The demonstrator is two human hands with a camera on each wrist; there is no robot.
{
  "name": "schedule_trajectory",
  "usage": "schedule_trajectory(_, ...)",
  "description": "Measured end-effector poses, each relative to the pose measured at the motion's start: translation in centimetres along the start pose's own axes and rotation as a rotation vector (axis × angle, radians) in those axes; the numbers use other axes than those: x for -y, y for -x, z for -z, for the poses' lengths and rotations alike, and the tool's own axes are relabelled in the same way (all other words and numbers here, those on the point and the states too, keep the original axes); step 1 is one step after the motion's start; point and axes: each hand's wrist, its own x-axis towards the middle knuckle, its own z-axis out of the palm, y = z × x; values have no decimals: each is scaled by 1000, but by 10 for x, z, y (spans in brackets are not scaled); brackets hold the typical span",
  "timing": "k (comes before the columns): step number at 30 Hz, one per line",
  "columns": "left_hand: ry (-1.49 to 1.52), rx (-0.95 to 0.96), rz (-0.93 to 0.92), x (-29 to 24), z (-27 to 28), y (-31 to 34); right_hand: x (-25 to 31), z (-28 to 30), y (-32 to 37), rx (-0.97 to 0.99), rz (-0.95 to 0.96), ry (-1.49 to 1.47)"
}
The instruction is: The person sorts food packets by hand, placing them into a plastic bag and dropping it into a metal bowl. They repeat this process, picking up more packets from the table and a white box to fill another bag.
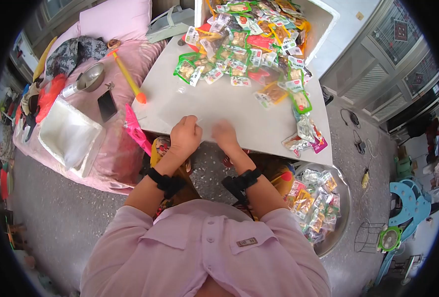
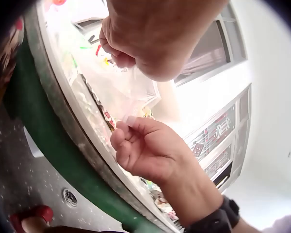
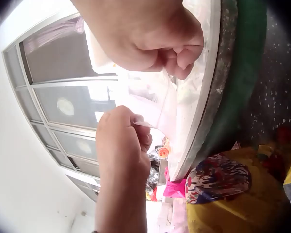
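Note:
A clear plastic bag stretches between my two hands close to the table's near edge. In the head view my left hand is curled over the tabletop, its fingers pinching one side of the bag's edge. My right hand, slightly blurred there, pinches the other side. The right wrist view shows a thin fold of the bag coming out between the left thumb and fingers. Beyond the hands, a heap of small vacuum-sealed food packets spreads over the table.
A white foam box at the back spills packets onto the table. More packets lie in a metal basin on the floor at right. To the left, a pink-covered bed bears a foam box, phone and metal bowl.

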Motion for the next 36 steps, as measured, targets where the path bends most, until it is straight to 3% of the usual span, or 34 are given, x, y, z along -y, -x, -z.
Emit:
schedule_trajectory(2, -30, 65, 27, -2, -5, 1, 3, -7, -8, 61, 166, 167)
schedule_trajectory(5, -57, 168, 36, 6, -18, 1, -2, -7, -19, 158, 186, 189)
schedule_trajectory(8, -60, 228, 47, 13, -30, -2, -1, 15, -28, 167, 323, 332)
schedule_trajectory(10, -58, 227, 54, 17, -39, -2, -3, 40, -44, 70, 306, 559)
schedule_trajectory(12, -53, 206, 51, 21, -48, 0, -28, 66, -68, -257, 518, 742)
schedule_trajectory(17, -37, 60, -70, 23, -54, 2, -25, 128, -108, -304, 74, 1075)
schedule_trajectory(20, -43, 60, -77, 22, -53, 2, -28, 135, -111, -299, -7, 1189)
schedule_trajectory(23, -47, 83, -80, 21, -51, 1, -42, 139, -117, -351, 90, 1149)
schedule_trajectory(29, -16, 97, -55, 23, -53, 2, -63, 142, -127, -262, 267, 1804)
schedule_trajectory(32, -22, 111, -22, 21, -50, 1, -71, 154, -128, -164, 222, 1288)
schedule_trajectory(36, -40, 266, 85, 21, -50, -2, -16, 152, -74, -212, 200, 832)
